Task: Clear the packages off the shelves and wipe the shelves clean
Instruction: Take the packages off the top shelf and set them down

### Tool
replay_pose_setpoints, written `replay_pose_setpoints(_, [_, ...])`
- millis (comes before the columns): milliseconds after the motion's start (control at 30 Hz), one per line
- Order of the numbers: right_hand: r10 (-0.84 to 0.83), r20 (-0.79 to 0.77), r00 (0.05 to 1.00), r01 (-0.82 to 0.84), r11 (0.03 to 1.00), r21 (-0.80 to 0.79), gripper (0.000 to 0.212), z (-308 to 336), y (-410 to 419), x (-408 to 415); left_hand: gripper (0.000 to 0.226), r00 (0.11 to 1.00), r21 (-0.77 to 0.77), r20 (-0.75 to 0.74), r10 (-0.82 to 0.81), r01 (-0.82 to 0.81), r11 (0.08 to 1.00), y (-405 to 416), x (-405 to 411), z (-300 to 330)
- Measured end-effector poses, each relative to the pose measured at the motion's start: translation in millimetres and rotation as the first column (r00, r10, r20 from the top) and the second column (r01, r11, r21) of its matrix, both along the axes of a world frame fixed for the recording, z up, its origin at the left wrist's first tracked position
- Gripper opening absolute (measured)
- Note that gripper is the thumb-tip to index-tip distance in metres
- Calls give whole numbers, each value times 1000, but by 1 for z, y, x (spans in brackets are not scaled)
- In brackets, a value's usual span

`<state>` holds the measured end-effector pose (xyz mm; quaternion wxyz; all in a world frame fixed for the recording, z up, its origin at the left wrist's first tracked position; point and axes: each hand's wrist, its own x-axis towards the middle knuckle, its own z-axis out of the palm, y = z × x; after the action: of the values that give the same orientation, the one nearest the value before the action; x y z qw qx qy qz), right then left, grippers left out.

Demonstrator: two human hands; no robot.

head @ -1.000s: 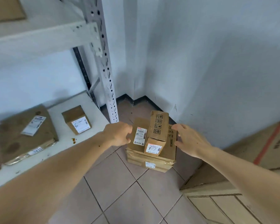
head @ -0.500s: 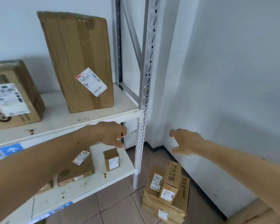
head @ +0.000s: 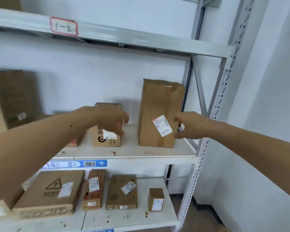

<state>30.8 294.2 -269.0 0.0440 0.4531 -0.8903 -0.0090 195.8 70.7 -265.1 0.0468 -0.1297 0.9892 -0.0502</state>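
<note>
While both hands reach over the middle shelf (head: 134,152), the tall package (head: 159,113) stands near its right edge between them; left hand (head: 110,120) and right hand (head: 189,125) hang loosely spread, holding nothing.

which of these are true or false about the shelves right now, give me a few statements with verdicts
1. The tall box stands upright on the middle shelf. True.
2. The left hand carries a cloth. False: it is bare, reaching in front of the shorter printed box.
3. The lower shelf holds several packages, the small box rightmost. True.
4. The right hand is down at the lower shelf. False: it is by the tall box's right edge.
5. The middle shelf is spotless. False: brown stains mark its front.
</note>
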Motion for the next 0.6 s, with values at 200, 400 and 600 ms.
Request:
replay_pose_setpoints(200, [94, -90, 992, -105, 987, -124, 53, 66, -96, 64, 55, 995, -91, -38, 92, -95, 991, -86, 82, 56])
replay_pose_setpoints(400, [156, -68, 985, -169, 940, -297, 57, 124, -181, 136, 53, 977, -106, -163, 135, -154, 982, -172, 164, 108])
replay_pose_setpoints(600, [241, -144, 960, -278, 881, -384, 56, 169, -277, 197, 49, 930, -129, -327, 165, -217, 968, -256, 233, 150])
